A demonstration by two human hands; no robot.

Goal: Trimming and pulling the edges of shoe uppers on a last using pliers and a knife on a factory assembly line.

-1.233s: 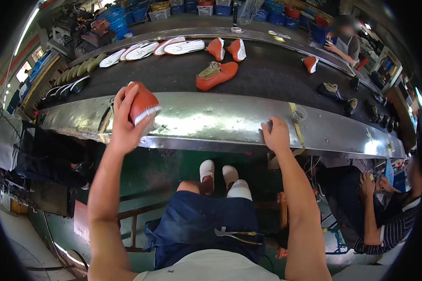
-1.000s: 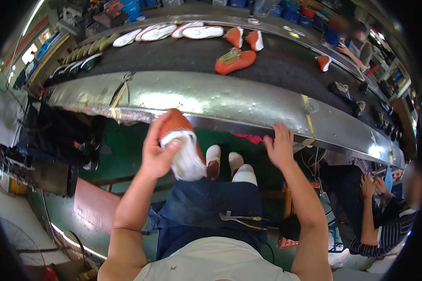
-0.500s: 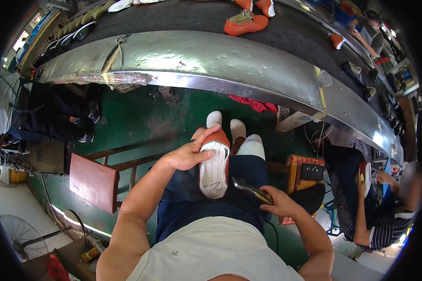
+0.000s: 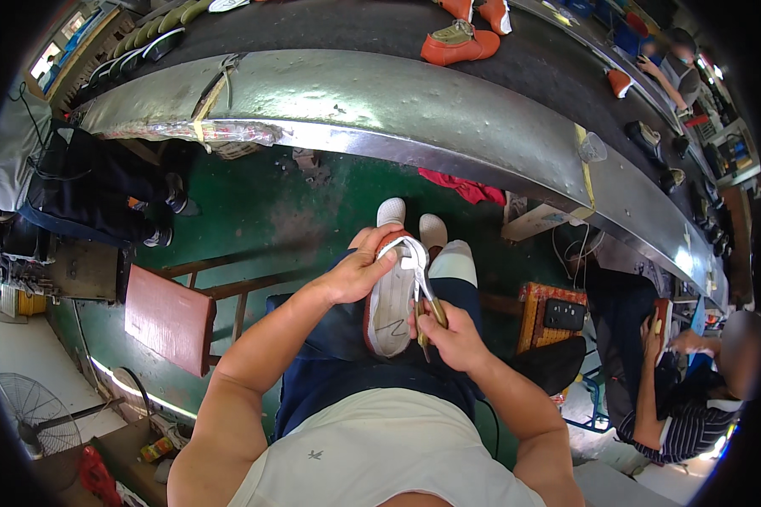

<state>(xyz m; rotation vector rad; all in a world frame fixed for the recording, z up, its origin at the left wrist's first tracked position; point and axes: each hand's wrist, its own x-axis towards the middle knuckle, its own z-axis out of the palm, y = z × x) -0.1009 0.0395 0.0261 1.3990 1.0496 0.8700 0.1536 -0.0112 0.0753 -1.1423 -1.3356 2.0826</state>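
Above the dark blue lap (image 4: pixel 338 384) we saw one red-and-white shoe (image 4: pixel 387 325), its pale sole turned up toward us; our left hand (image 4: pixel 359 275) was curled round its far end, and our right hand (image 4: pixel 450 336) gripped one pair of pincers (image 4: pixel 435 311) by the yellowish handles, close along the shoe's right side; fingers and tool covered parts of that side, and the whitish curve at the far end might have been bright metal or a loose strip, too unclear for us to say.

Beyond, the long metal-edged desk (image 4: pixel 330 110) carried one olive-topped red shoe (image 4: pixel 461 46) and three red-and-white pieces (image 4: pixel 619 83), two of them cut by the upper edge; one clear cup (image 4: pixel 593 149) sat on the near rim; olive shoes (image 4: pixel 152 32) at the far left overlapped, so we left them uncounted.

One red-seated stool (image 4: pixel 169 321) stood at our left; one patterned seat (image 4: pixel 533 325) at our right bore a black slab (image 4: pixel 564 313); one red cloth (image 4: pixel 461 186) lay under the desk; two white clogs (image 4: pixel 391 211) showed on our feet; three other people were in view, one in dark trousers (image 4: pixel 101 173) with the head cut off, one in a striped top (image 4: pixel 685 429), and one across the desk (image 4: pixel 678 72), small and partly hidden.
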